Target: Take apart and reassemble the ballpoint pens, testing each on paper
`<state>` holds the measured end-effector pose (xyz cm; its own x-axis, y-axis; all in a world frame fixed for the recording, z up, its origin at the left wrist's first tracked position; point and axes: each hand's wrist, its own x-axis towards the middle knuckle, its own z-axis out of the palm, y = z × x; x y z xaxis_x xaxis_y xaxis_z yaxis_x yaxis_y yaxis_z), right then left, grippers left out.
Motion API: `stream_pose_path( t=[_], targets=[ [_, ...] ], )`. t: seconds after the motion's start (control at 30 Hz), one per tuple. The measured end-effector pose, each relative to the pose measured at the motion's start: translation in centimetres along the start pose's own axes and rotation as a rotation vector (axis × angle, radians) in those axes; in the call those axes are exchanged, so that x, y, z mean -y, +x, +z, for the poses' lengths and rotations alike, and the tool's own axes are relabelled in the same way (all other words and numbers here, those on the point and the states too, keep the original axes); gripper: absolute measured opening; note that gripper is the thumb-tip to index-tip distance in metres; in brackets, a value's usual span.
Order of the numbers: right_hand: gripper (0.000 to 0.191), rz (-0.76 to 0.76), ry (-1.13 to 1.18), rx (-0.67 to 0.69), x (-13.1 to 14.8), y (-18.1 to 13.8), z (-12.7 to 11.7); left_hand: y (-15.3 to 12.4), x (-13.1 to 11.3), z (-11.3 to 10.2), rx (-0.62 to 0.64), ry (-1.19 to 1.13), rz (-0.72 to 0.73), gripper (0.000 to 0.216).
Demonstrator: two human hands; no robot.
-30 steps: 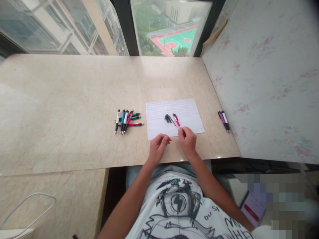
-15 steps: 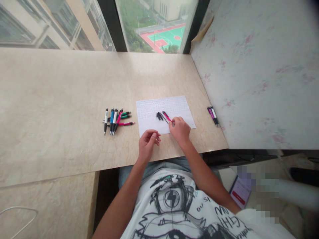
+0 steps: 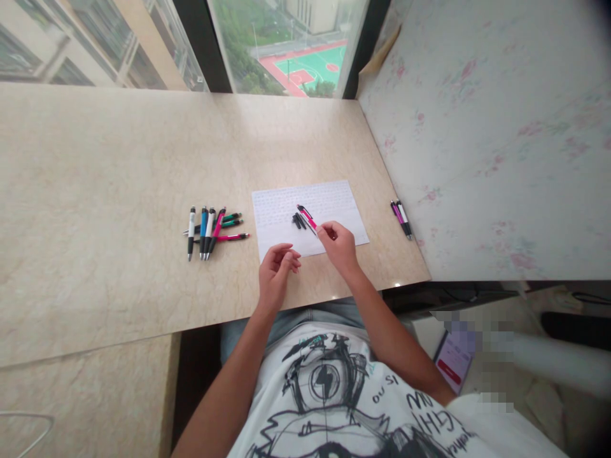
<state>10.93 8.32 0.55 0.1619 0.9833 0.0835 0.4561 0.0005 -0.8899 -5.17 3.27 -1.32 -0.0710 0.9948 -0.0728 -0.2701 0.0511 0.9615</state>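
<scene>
"Where's the pink pen (image 3: 308,218)?"
"Over the paper (image 3: 338,198), pinched in the right hand (image 3: 338,245); the left hand (image 3: 277,268), half-open, is at the paper's near edge."
"Room?"
"Bare desk (image 3: 286,143) beyond."
"Changed?"
"1 second ago, the pen lay ungripped."

Forward-down head view over desk (image 3: 109,191), seemingly tilted

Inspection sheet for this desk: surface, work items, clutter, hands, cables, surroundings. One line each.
Surface: beige tabletop, written paper on it
Work items: pink pen; black pen parts on the paper; overlapping pens at left; two pens near the floral wall
Clutter: purple-and-red item below right, identity unclear
Hands: right hand grips pink pen's near end; left hand loosely curled, holds nothing visible
Cables: white cable, lower left
Surroundings: window ahead, wall at right
</scene>
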Motion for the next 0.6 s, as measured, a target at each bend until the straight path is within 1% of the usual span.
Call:
stream_pose_path(
  t=[0.1,0.2,0.37,0.5,0.57,0.6],
  targets=[
    [0.023,-0.038,0.084,0.155,1.3,-1.6,0.1,0.1,0.1,-0.1,-0.026,-0.035,0.001,0.03],
    [0.018,-0.106,0.058,0.259,1.8,-3.0,0.5,0.2,0.2,-0.2,-0.049,-0.038,-0.011,0.026],
    [0.014,-0.138,-0.003,0.305,1.8,-3.6,0.7,0.2,0.3,-0.4,-0.073,-0.074,-0.043,0.023],
    [0.02,-0.21,-0.035,0.388,1.6,-2.7,-0.2,0.2,0.1,-0.5,-0.06,-0.129,-0.077,0.023],
    [0.024,-0.235,-0.071,0.365,1.0,-1.6,-0.8,0.3,0.1,-0.5,-0.066,-0.176,-0.109,0.022],
    [0.024,-0.241,-0.103,0.321,0.6,-1.0,-1.0,0.3,0.1,-0.6,-0.073,-0.208,-0.126,0.022]
  ],
)
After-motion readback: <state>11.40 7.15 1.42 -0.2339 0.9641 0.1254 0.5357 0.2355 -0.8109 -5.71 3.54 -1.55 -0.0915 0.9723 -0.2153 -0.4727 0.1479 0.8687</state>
